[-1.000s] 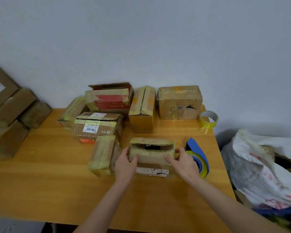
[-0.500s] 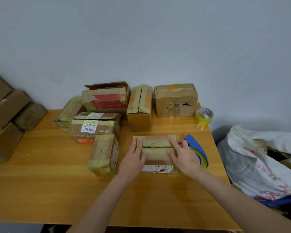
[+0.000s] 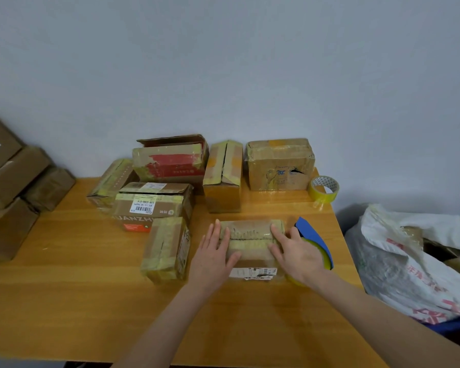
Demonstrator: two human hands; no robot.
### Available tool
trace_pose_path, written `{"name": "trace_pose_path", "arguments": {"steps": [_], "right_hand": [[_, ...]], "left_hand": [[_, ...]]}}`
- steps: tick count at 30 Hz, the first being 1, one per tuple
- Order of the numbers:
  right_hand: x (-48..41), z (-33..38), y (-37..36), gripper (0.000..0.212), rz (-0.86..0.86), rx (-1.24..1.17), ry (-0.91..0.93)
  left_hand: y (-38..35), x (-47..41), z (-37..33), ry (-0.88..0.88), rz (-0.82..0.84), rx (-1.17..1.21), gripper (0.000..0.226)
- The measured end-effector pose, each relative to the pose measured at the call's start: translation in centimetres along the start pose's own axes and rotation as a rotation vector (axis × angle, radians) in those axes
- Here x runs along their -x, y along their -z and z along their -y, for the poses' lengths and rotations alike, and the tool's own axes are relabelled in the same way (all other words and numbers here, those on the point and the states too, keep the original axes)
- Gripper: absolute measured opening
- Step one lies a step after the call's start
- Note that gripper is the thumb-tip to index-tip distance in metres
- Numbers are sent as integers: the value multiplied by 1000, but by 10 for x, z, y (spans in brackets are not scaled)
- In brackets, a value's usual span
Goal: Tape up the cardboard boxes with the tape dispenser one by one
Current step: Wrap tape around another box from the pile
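Pressing flat on the closed top flaps of the small cardboard box (image 3: 250,243), the left hand (image 3: 213,258) and right hand (image 3: 299,254) cover its two ends, fingers (image 3: 217,232) straight and gripping nothing. That box sits on the wooden desk (image 3: 64,288). The blue tape dispenser (image 3: 314,236) lies just right of it, and a yellow tape roll (image 3: 324,192) lies beyond it, further right.
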State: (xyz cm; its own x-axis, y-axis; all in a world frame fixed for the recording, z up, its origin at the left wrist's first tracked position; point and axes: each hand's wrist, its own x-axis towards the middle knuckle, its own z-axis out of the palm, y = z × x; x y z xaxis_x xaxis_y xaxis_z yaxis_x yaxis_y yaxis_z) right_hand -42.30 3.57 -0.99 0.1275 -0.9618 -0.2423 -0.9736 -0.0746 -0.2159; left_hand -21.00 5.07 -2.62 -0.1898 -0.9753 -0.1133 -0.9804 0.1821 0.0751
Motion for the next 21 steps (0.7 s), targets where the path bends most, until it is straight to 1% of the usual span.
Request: {"name": "trace_pose_path", "arguments": {"steps": [2, 3, 4, 5, 6, 7, 8, 9, 10, 11, 12, 13, 14, 17, 18, 20, 21], "right_hand": [[-4, -9, 3, 54, 36, -161, 23], [-6, -15, 6, 49, 15, -309, 32], [-8, -23, 8, 46, -43, -462, 11], [-11, -33, 10, 44, -113, -559, -43], [-14, -43, 11, 44, -160, -586, -120], [-15, -52, 9, 47, -169, -547, -212], [-17, -63, 4, 53, -147, -477, -304], [-17, -72, -2, 58, -97, -411, -381], [-18, -79, -9, 58, -31, -385, -447], [-19, -84, -15, 52, 35, -395, -494], [-20, -89, -22, 41, 94, -430, -525], [-21, -93, -27, 34, 141, -472, -541], [-23, -97, -33, 35, 161, -521, -557], [-25, -105, -37, 34, 144, -665, -586], [-25, -106, -36, 31, 127, -686, -577], [-25, -107, -31, 29, 106, -737, -584], [-27, -106, -27, 30, 103, -801, -585]], "left_hand": [[0, 2, 0, -5, -12, 9, 83], [0, 2, 1, 3, -12, 26, 86], [1, 3, 0, 14, -12, 49, 86], [1, 2, 0, 16, -9, 69, 83], [2, 2, 0, 9, -9, 80, 82], [2, 1, 1, -3, -11, 82, 84], [2, 1, 1, -17, -15, 77, 91], [1, 0, 2, -27, -13, 72, 101], [1, -1, 2, -28, -5, 64, 109], [-1, -2, 3, -28, 2, 59, 115], [-1, -2, 4, -29, 4, 66, 117], [-1, -2, 5, -27, 6, 90, 118], [0, -2, 5, -23, 9, 125, 116], [2, -3, 5, -14, 20, 210, 95], [2, -3, 5, -12, 26, 238, 93], [2, -2, 6, -15, 14, 276, 96], [1, -2, 7, -17, 6, 279, 101]]}}
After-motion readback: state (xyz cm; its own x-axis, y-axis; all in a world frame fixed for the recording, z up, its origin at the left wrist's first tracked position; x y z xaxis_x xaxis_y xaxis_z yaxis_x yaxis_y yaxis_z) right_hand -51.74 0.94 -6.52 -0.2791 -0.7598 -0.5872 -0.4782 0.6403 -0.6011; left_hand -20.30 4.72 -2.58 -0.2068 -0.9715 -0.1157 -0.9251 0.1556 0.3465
